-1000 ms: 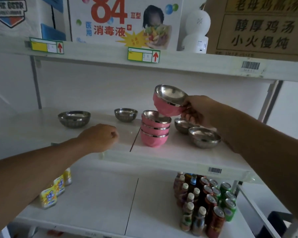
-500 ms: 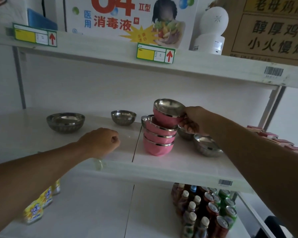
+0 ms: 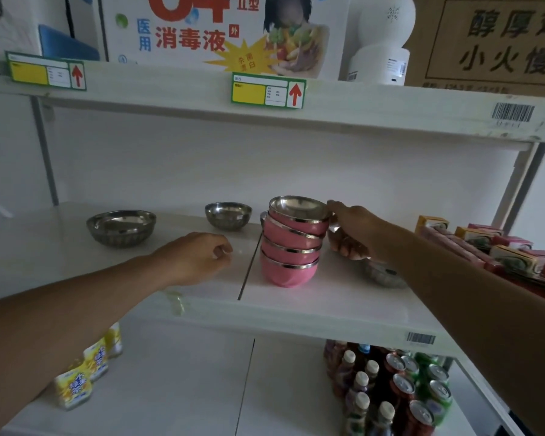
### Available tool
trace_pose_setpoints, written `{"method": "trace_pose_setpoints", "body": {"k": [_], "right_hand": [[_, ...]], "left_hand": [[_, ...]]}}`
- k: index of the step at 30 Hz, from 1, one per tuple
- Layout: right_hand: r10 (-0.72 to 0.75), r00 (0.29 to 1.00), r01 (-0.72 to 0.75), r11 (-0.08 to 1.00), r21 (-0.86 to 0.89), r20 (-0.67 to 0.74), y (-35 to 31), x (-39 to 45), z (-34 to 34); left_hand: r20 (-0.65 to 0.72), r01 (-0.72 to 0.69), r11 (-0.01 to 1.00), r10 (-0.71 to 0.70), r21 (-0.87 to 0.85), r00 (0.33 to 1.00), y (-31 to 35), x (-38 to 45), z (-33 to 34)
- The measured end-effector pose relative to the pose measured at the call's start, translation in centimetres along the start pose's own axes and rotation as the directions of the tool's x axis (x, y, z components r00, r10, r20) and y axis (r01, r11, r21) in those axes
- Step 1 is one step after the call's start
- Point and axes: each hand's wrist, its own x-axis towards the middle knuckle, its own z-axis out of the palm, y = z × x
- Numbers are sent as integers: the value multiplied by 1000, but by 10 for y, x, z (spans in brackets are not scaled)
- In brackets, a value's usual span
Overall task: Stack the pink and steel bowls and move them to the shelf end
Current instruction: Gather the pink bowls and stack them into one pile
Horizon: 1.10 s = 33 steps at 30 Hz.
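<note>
Pink stack [image 3: 291, 247] on the shelf [image 3: 296, 309], four bowls nested, the top bowl [image 3: 298, 215] seated askew with its steel rim tilted. Our right grip [image 3: 354, 232] is at the stack's right flank: the thumb lies at the top bowl's rim and the fingers curl below, just beside the bowl wall, so we judge it a pinch on that rim, though the contact itself is partly hidden. Our left grip [image 3: 199, 256] rests on the shelf to the left of the stack, apart from it, fingers loosely curled, holding nothing. Two steel bowls [image 3: 121, 226] [image 3: 228, 215] stand farther left of that grip; another steel bowl [image 3: 383, 273] lies under our right forearm, mostly hidden, and a steel rim shows behind the stack. We judge these bowls light, rigid and not fragile, yet smooth: polished steel rims slide on one another, and a tilted top bowl may skate off if the stack is moved. The safer hold, in our view, is low, with both grips cupping the bottom bowl's wall on opposite sides, after the top bowl is pressed level.
</note>
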Motion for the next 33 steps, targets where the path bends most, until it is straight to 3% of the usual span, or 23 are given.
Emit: {"method": "trace_pose_setpoints", "body": {"k": [5,8,14,18,27,33], "right_hand": [[-3,999,3,1000,12,51,28,-3,-15],[-81,990,116,936,-333,116,46,-4,-17],[-221,931,346,785,-514,289,80,1,4],[-325,909,416,748,-516,261,85,9,15],[-447,855,515,793,-327,262,90,20,35],[-511,808,582,770,-261,293,81,31,44]], "left_hand": [[108,-32,998,26,55,994,15,4,7],[107,-26,994,14,107,994,22,9,14],[120,-20,987,1,161,993,36,21,27],[107,-72,984,55,163,993,44,24,35],[84,-173,969,190,-178,978,55,21,52],[66,-87,986,96,-140,993,51,14,43]]}}
